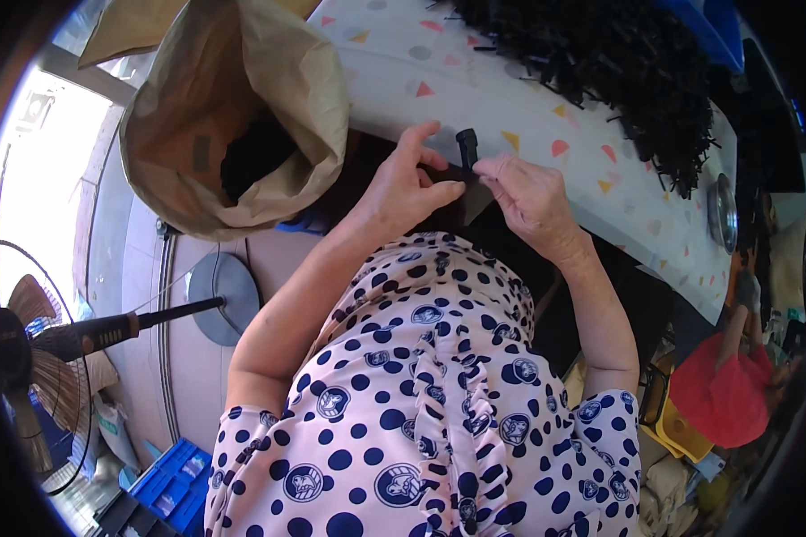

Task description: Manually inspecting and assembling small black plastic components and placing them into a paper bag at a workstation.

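A small black piece [467,146] with a wider block-like head and a narrow stem stands up between my hands at the table's near edge. The fingertips of my right hand [530,199] are pinched on its lower end. Just left of it, my left hand [403,179] is open, thumb and fingers apart, with nothing seen in it. Farther off to the right lies a large heap of black strip-like pieces [600,67]. To the left, a brown paper sack [318,98] gapes wide, with a dark mass [255,157] inside.
A white patterned cloth [493,103] covers the table, with a metal dish [722,213] by its right end and a blue bin [716,31] behind the heap. A standing fan [36,349] and blue crates [175,483] are at left. Another person in red [721,389] is at right.
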The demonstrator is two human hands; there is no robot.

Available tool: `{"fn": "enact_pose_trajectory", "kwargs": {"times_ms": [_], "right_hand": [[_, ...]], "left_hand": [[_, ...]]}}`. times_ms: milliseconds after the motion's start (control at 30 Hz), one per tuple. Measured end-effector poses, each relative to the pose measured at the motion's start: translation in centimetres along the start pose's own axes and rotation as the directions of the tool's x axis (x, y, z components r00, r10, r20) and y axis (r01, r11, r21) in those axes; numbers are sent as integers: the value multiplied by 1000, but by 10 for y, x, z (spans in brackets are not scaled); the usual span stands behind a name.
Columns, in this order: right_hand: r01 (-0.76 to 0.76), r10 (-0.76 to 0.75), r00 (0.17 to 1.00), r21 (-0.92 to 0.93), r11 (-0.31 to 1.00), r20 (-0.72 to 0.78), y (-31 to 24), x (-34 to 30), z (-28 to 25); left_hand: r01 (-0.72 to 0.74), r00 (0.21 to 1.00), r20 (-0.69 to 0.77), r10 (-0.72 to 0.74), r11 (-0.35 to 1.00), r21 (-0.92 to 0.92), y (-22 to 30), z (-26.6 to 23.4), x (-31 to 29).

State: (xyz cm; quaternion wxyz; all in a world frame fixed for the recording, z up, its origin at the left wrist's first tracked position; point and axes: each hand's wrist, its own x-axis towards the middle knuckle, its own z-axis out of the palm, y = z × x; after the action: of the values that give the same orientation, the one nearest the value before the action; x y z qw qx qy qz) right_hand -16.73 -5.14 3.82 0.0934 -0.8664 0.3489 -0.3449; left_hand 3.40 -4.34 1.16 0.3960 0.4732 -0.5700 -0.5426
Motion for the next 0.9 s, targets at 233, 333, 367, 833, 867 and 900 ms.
{"fn": "enact_pose_trajectory", "kwargs": {"times_ms": [233,333,367,833,867,900], "right_hand": [[-135,82,978,283,949,194,-15,-23,22],[-450,374,893,501,739,250,-20,-36,29],[-448,376,894,499,741,244,-21,-39,30],[-649,659,634,742,169,404,-31,-60,49],[-648,660,633,743,166,405,-30,-61,49],[-641,634,664,739,209,397,-29,-64,47]], "left_hand": [[106,954,288,-79,991,-80,-23,6,-11],[57,955,283,-82,994,97,-10,9,-19],[39,957,281,-70,993,115,-16,13,-21],[95,977,193,-88,995,-27,-24,31,-34],[92,978,189,-84,995,-36,-25,32,-33],[93,979,188,-83,995,-45,-26,32,-34]]}}
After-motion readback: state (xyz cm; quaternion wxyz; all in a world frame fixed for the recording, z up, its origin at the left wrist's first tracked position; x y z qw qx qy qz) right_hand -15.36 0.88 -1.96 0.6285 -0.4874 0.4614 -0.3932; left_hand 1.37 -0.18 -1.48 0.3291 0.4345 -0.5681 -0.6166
